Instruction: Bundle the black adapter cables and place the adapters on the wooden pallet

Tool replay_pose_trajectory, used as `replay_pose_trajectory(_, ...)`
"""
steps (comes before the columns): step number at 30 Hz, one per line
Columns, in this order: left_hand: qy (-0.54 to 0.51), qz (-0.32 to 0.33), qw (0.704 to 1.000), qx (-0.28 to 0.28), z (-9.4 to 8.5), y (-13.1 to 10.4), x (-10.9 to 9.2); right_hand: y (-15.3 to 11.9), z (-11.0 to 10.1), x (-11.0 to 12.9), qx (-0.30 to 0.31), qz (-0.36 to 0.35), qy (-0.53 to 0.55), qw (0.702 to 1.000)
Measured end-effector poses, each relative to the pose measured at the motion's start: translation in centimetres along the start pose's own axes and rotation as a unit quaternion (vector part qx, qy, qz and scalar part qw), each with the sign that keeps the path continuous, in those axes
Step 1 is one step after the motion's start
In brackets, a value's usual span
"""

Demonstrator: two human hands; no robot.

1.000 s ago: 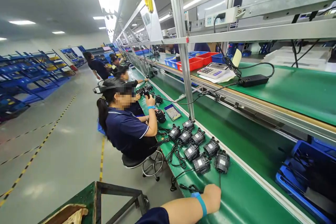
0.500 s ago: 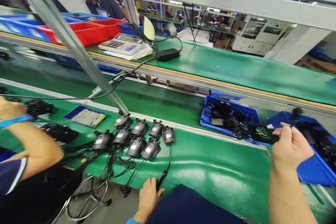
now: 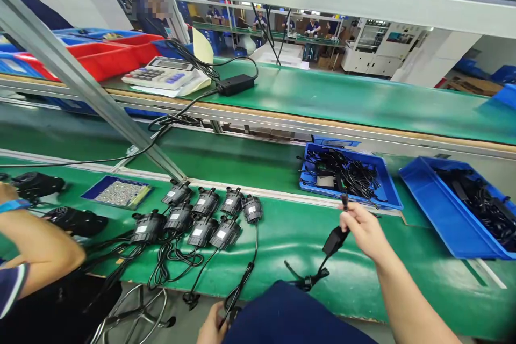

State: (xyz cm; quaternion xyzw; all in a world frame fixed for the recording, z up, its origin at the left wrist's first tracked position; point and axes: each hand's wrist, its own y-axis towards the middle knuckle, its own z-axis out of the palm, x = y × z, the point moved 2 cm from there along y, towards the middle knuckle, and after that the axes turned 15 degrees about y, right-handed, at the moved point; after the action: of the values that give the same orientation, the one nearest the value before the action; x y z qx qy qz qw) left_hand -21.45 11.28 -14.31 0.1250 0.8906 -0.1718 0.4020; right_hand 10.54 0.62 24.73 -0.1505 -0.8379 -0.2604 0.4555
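Note:
My right hand is closed on the connector end of a black cable, and the cable's small black power adapter hangs just below the fingers. The rest of that cable lies tied in a bundle on the green bench beside my dark blue clothing. At the front edge, my left hand is closed around a folded black cable, partly hidden by my clothing. This cable leads up to a black pump-like unit at the right end of a group. Several similar black units with white labels stand beside it.
A blue bin holds tangled black cables; a tilted blue bin on the right holds black adapters. A tray of small metal parts lies left. A co-worker's arm reaches in. A metal post slants past the shelf.
My right hand has moved left and nearer from the bins, bringing the cable and adapter over the bench. My left hand has dropped slightly toward the front edge, still on its cable.

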Motion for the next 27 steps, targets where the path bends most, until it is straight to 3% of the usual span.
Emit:
replay_pose_trajectory(2, -0.006, 0.013, 1.000, -0.020, -3.2, -0.2, -0.3, -0.4, 2.2, -1.6, 0.035, 0.033, 0.040, 0.998)
replay_pose_trajectory(4, -0.013, 0.014, 0.997, -0.079, -6.5, -0.1, -1.5, -0.8, 3.9, -2.5, 0.057, 0.052, 0.048, 0.996)
replay_pose_trajectory(6, -0.033, 0.013, 0.991, -0.131, -9.0, 0.0, -3.8, -1.2, 5.1, -3.0, 0.073, 0.059, 0.043, 0.995)
replay_pose_trajectory(8, -0.093, 0.011, 0.988, -0.122, -10.3, 0.3, -6.7, -1.5, 6.2, -3.2, 0.091, 0.058, 0.038, 0.993)
replay_pose_trajectory(13, -0.275, 0.101, 0.956, -0.031, -10.4, 1.2, -13.9, -2.6, 9.4, -3.5, 0.144, 0.079, 0.088, 0.982)
replay_pose_trajectory(16, -0.277, 0.166, 0.946, 0.013, -10.1, 1.1, -16.4, -3.8, 11.5, -3.6, 0.178, 0.109, 0.104, 0.972)
replay_pose_trajectory(20, -0.198, 0.245, 0.949, -0.020, -10.4, 0.4, -17.8, -5.3, 13.8, -3.4, 0.224, 0.116, 0.099, 0.963)
replay_pose_trajectory(24, -0.185, 0.294, 0.936, -0.063, -10.8, 0.2, -18.0, -6.0, 14.9, -3.3, 0.226, 0.133, 0.118, 0.958)
replay_pose_trajectory(27, -0.175, 0.299, 0.937, -0.039, -10.8, 0.3, -18.2, -6.0, 15.1, -3.2, 0.225, 0.147, 0.122, 0.955)
